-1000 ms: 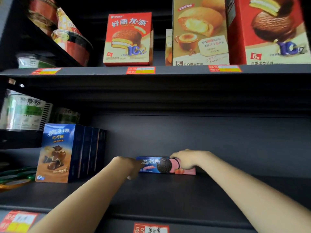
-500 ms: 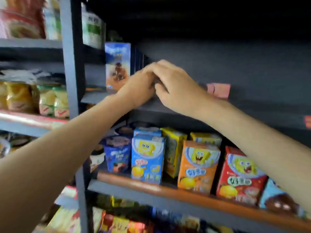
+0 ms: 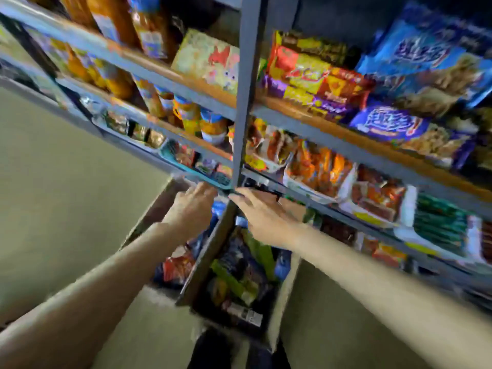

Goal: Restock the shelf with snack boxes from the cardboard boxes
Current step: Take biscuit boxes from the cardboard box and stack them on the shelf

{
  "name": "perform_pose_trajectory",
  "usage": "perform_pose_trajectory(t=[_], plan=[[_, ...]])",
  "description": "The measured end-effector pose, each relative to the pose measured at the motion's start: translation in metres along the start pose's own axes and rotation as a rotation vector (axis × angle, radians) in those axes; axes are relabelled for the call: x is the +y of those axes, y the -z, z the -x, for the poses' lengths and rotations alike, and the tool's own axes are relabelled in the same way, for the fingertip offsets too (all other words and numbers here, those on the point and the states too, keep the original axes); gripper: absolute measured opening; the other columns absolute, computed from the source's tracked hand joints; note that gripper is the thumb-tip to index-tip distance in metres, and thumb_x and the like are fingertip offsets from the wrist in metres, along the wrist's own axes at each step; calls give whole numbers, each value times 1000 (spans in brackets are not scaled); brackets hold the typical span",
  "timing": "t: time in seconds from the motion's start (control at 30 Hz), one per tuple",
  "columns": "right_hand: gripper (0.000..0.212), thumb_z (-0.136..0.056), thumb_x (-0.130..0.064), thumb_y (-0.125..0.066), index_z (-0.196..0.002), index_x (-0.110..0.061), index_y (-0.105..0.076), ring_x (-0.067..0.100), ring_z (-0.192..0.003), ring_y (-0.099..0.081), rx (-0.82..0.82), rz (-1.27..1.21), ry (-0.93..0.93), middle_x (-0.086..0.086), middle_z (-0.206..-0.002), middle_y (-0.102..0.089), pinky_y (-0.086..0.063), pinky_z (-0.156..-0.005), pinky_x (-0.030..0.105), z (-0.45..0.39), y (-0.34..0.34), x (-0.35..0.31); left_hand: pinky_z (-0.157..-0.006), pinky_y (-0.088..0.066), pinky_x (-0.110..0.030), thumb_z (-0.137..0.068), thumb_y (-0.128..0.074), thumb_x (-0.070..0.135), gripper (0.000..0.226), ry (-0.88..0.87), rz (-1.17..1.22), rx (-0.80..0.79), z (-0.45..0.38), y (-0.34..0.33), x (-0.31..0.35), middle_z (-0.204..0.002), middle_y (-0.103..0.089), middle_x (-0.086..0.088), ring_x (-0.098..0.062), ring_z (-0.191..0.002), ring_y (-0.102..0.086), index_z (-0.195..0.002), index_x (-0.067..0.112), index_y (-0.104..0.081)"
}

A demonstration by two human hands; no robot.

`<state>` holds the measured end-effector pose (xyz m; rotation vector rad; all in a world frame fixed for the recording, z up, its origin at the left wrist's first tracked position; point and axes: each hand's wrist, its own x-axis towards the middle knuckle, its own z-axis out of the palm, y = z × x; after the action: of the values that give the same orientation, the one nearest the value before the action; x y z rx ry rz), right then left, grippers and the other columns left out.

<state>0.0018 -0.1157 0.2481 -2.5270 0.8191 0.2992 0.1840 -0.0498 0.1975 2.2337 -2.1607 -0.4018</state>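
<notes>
An open cardboard box [image 3: 282, 296] stands on the floor below me, full of mixed snack packs [image 3: 239, 272], some dark blue, green and red. My left hand [image 3: 193, 206] hangs over its left half with fingers stretched out and holds nothing. My right hand [image 3: 262, 214] hovers over the right half, fingers straight, also empty. Both hands are in front of the lowest shelf edge. The frame is blurred by motion.
A grey shelf post [image 3: 246, 91] runs down the middle between my hands. Shelves to the left and right carry bottles [image 3: 186, 115], bagged snacks in white trays [image 3: 319, 169] and blue biscuit packs [image 3: 388, 121]. Beige floor [image 3: 66, 195] lies left of the box.
My view has swung from the upper shelf with the blue boxes down to the floor. Both hands let go of the pink-and-blue cookie box and dropped toward the cardboard box.
</notes>
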Motion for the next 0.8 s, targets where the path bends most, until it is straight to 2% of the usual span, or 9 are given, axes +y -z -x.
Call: perform_pose_trajectory(t=[0.13, 0.2, 0.27, 0.37, 0.43, 0.53, 0.6, 0.7, 0.8], plan=[[49, -93, -3, -41, -140, -7, -28, 38, -136, -24, -497, 82, -323, 13, -149, -18, -31, -104, 44, -7, -169, 74, -97, -36, -40, -89, -36, 17, 45, 115, -11, -393, 23, -115, 6, -131, -44, -7, -28, -124, -43, -133, 15, -40], [44, -93, -9, -45, -135, -5, -34, 37, -137, -20, -663, 82, -408, 15, -145, -24, -26, -108, 46, -15, -224, 109, -99, -34, -37, -91, -40, 17, 43, 113, -51, -460, 14, -169, 4, -133, -40, -4, -24, -126, -40, -134, 16, -36], [50, -93, -9, -45, -141, -4, -29, 34, -140, -15, -601, 66, -464, 15, -150, -20, -21, -111, 44, -34, -262, 136, -98, -33, -37, -91, -41, 14, 40, 72, -33, -470, -16, -205, 10, -132, -42, -4, -25, -125, -42, -131, 15, -39], [56, -94, -20, -49, -143, -4, -28, 33, -137, -26, -292, -47, -532, 13, -152, -19, -31, -107, 40, -84, -286, 173, -96, -34, -38, -90, -44, 13, 40, 70, 35, -391, -66, -250, 24, -130, -44, -6, -27, -123, -42, -129, 12, -40], [64, -94, -22, -52, -146, -2, -21, 31, -140, -22, -204, -112, -554, 12, -155, -12, -28, -110, 39, -118, -299, 198, -95, -36, -41, -90, -46, 14, 43, 122, 126, -366, -91, -273, 29, -132, -43, -8, -29, -124, -42, -132, 11, -39], [76, -90, -16, -60, -147, 1, -13, 29, -144, -14, -165, -243, -579, 14, -157, -2, -23, -113, 36, -159, -323, 232, -97, -36, -42, -90, -44, 14, 50, 179, 217, -355, -101, -304, 24, -139, -39, -8, -30, -126, -40, -139, 11, -34], [84, -85, -19, -67, -147, -1, -14, 31, -141, -20, -185, -237, -568, 16, -154, -11, -23, -113, 39, -175, -341, 248, -99, -37, -43, -90, -45, 12, 51, 189, 225, -366, -96, -320, 14, -139, -39, -9, -30, -127, -39, -139, 11, -33], [89, -80, -35, -71, -147, -12, -18, 33, -140, -20, -206, -138, -564, 14, -150, -22, -16, -115, 47, -180, -364, 263, -99, -39, -46, -87, -45, 8, 49, 224, 247, -389, -84, -337, 3, -136, -41, -10, -32, -124, -41, -136, 9, -36], [86, -79, -36, -72, -147, -25, -21, 37, -143, -9, -151, -168, -589, 20, -153, -13, -8, -114, 46, -178, -373, 272, -97, -39, -41, -88, -44, 6, 51, 280, 303, -406, -78, -343, 0, -137, -39, -11, -31, -124, -41, -138, 10, -35]])
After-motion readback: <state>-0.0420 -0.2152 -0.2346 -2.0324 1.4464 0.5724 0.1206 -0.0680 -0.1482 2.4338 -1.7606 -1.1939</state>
